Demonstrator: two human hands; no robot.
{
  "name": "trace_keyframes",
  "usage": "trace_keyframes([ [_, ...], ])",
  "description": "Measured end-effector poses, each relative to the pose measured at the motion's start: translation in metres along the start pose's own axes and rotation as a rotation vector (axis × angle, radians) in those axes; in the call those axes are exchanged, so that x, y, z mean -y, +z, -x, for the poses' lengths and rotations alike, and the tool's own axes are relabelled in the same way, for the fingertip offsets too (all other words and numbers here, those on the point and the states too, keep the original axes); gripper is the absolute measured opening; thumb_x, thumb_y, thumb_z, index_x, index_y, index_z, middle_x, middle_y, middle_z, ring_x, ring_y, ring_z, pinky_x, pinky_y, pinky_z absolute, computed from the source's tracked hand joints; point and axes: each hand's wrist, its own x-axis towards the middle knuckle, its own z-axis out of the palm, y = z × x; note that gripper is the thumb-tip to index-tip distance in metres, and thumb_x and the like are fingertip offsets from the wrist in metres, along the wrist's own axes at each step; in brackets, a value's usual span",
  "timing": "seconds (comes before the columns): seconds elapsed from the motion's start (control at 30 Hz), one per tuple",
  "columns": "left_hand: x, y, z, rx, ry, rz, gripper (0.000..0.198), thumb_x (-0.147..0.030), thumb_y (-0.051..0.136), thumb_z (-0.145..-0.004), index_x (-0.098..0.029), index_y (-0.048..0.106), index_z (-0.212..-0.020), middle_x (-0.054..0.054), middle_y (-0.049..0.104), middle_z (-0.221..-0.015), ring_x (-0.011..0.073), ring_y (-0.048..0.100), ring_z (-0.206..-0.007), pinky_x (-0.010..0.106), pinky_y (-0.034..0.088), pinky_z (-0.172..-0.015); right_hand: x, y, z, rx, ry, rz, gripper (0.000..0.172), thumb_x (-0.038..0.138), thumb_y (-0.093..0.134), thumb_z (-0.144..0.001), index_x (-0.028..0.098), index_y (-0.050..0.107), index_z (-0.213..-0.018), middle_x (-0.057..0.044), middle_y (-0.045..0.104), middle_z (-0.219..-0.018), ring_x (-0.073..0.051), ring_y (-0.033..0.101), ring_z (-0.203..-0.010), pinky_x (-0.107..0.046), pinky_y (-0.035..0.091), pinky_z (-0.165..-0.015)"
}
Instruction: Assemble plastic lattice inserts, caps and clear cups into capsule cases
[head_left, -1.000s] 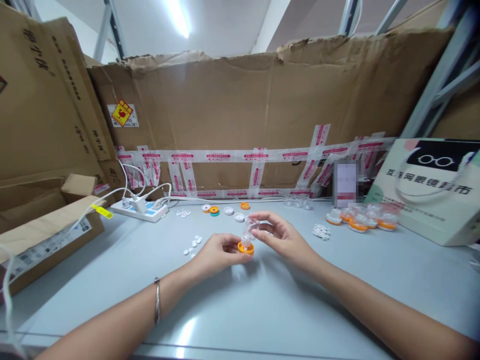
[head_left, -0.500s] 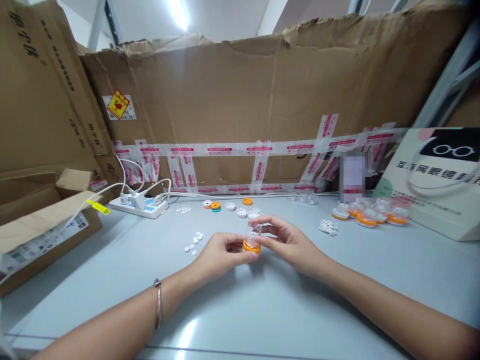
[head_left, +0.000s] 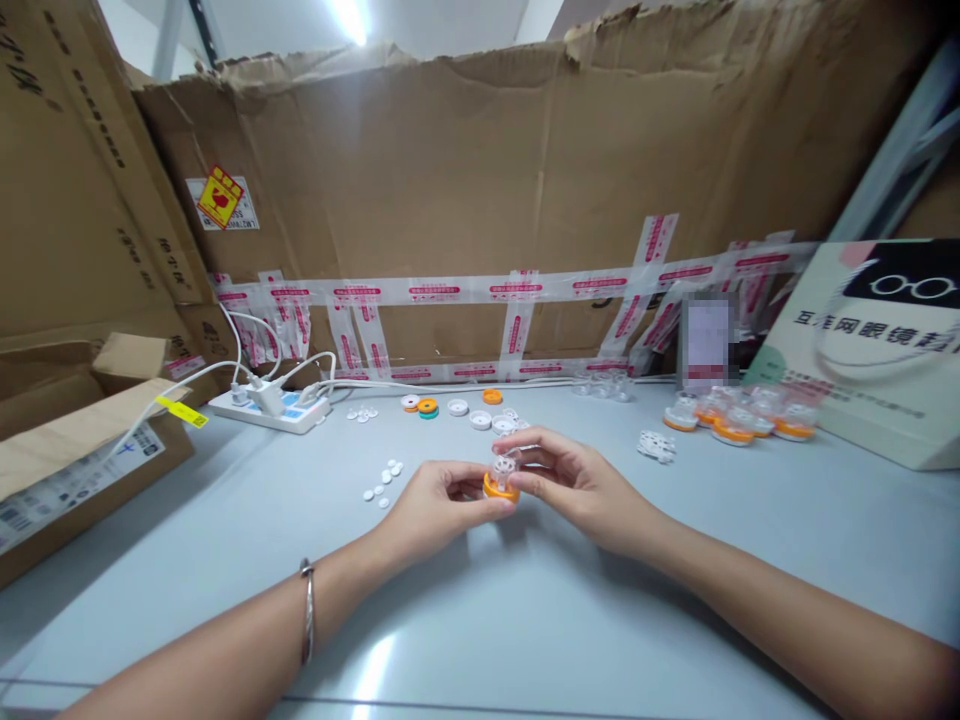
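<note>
Between my two hands, above the grey table, is a small round piece with an orange base (head_left: 500,488) and a clear plastic top (head_left: 505,464). My left hand (head_left: 442,510) pinches the orange base from the left, thumb in front. From the right, my right hand (head_left: 574,485) closes its thumb and fingers on the clear top. Just behind my hands lie several white rings (head_left: 480,420) and an orange ring (head_left: 491,397). To the left of my left hand are small white discs (head_left: 382,490).
Several clear-topped orange pieces (head_left: 733,430) cluster at the right, near a paper bag (head_left: 862,400) and a pixelated upright panel (head_left: 706,340). White parts (head_left: 657,446) lie nearer. A power strip (head_left: 270,408) and an open carton (head_left: 90,470) are left. A cardboard wall (head_left: 450,180) closes the back.
The view has shifted slightly. Both hands keep their grip on the small piece, and the right fingers have moved a little on its clear top.
</note>
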Motion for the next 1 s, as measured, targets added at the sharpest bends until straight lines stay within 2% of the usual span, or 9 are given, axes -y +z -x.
trace_keyframes([
  [0.23,-0.0037,-0.0005,0.0015,-0.003,0.018,-0.092,0.03,-0.033,0.063,-0.073,-0.013,0.069,-0.095,0.004,0.068,-0.079,0.0155,0.057,-0.069,0.026,0.041,-0.064,-0.0002,-0.0006,-0.0001,-0.001,-0.029,0.011,0.021,0.024,0.057,-0.078,0.022,0.058,-0.099,-0.005,0.064,-0.098,-0.018,0.062,-0.092,-0.037,0.052,-0.085],
  [0.63,-0.0068,-0.0023,0.0028,0.01,0.06,-0.15,0.026,-0.032,0.06,-0.075,-0.013,0.07,-0.091,0.002,0.066,-0.074,0.0138,0.053,-0.065,0.023,0.036,-0.059,-0.0037,0.0012,0.0022,-0.028,-0.087,0.013,0.022,0.025,0.055,-0.08,0.022,0.059,-0.101,-0.007,0.061,-0.103,-0.017,0.062,-0.093,-0.036,0.051,-0.087],
  [0.8,-0.0103,-0.0017,0.0036,-0.022,0.083,-0.209,0.027,-0.031,0.06,-0.075,-0.013,0.07,-0.092,0.003,0.066,-0.076,0.015,0.053,-0.069,0.024,0.037,-0.062,0.0014,0.0003,0.0033,-0.069,-0.102,0.004,0.022,0.026,0.055,-0.08,0.023,0.06,-0.101,-0.007,0.061,-0.106,-0.018,0.062,-0.094,-0.038,0.052,-0.087],
  [1.0,-0.009,-0.0011,0.0041,-0.022,0.089,-0.231,0.025,-0.033,0.059,-0.076,-0.015,0.07,-0.09,0.002,0.067,-0.078,0.0156,0.054,-0.07,0.023,0.038,-0.062,-0.0006,0.0007,0.0026,-0.027,-0.082,-0.015,0.022,0.025,0.055,-0.08,0.022,0.059,-0.102,-0.006,0.063,-0.103,-0.017,0.063,-0.093,-0.035,0.052,-0.086],
])
